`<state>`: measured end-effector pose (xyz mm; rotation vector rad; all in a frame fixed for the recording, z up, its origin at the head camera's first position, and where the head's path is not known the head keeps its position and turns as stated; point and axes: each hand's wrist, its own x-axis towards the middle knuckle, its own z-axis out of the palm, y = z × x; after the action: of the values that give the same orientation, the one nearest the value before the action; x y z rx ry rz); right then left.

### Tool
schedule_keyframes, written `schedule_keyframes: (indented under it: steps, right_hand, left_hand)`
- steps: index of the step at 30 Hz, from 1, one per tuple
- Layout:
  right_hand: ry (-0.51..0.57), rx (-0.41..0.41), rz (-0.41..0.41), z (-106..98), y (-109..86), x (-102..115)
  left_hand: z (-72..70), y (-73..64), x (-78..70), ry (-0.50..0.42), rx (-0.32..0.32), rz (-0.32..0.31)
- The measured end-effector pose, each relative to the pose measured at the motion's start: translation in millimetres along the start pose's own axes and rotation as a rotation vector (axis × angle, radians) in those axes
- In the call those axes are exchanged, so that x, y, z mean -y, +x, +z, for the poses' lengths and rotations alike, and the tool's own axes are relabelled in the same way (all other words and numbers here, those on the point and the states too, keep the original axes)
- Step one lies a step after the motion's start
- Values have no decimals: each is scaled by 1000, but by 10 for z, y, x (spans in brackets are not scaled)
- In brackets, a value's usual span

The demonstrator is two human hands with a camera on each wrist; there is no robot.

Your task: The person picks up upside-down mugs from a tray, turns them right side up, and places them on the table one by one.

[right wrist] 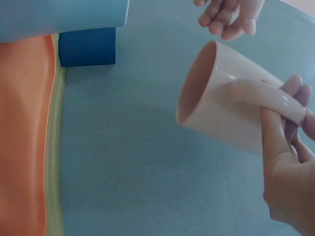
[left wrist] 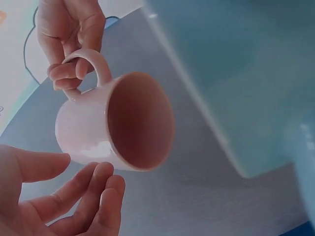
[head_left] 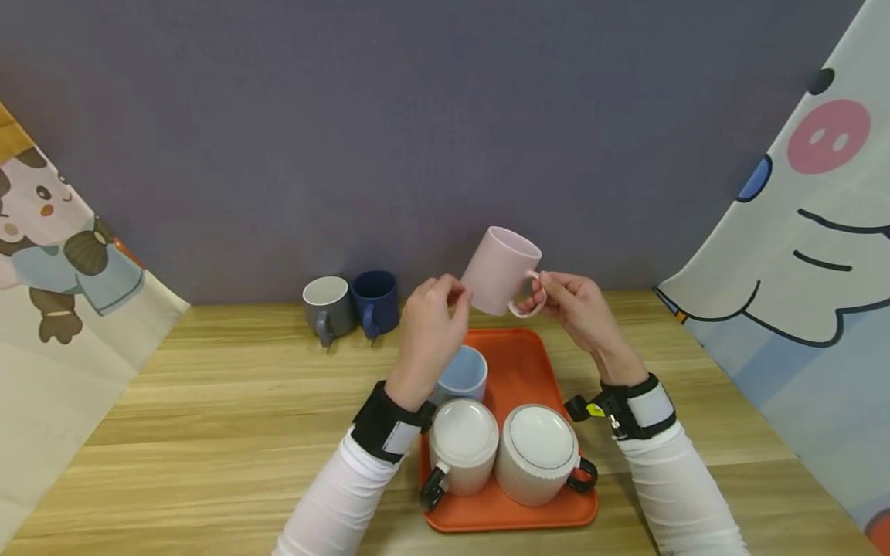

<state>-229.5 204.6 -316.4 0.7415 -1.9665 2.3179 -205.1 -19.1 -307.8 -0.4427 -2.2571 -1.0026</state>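
A pale pink mug [head_left: 495, 272] is held up in the air over the far end of the orange tray [head_left: 518, 363], tilted with its mouth up. My right hand [head_left: 580, 309] grips it by the handle, fingers passing through the loop, as the right wrist view shows. On the other side of the mug, my left hand [head_left: 431, 328] has its thumb and fingers parted, fingertips close to the mug's body. In the right wrist view a gap shows between those left fingers [right wrist: 224, 19] and the mug.
On the tray, two white mugs [head_left: 464, 432] [head_left: 538, 444] with black handles stand upside down at the near end. A light blue mug [head_left: 464, 374] sits behind them, partly hidden by my left arm. A grey mug [head_left: 332, 313] and a navy mug [head_left: 375, 303] stand by the back wall.
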Motion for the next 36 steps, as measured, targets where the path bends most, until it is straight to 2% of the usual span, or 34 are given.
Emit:
schedule_keyframes:
  steps: [7, 13, 18, 24, 31, 36]
  right_hand:
    - [24, -43, -56, 71, 42, 15]
    - [34, -89, -58, 125, 94, 50]
    - [69, -103, -67, 171, 143, 70]
    - [97, -119, -89, 225, 142, 88]
    - [130, -87, -155, 272, 118, 130]
    - [155, -65, -160, 310, 110, 165]
  left_hand:
    - [-31, 31, -68, -23, -34, 12]
    - [-66, 67, -138, -40, -47, 25]
    - [-80, 93, -197, -62, -40, -8]
    - [-53, 82, -271, -97, 44, -78]
    - [-9, 79, -352, -156, 193, -127]
    - [16, 83, -347, -207, 282, -157]
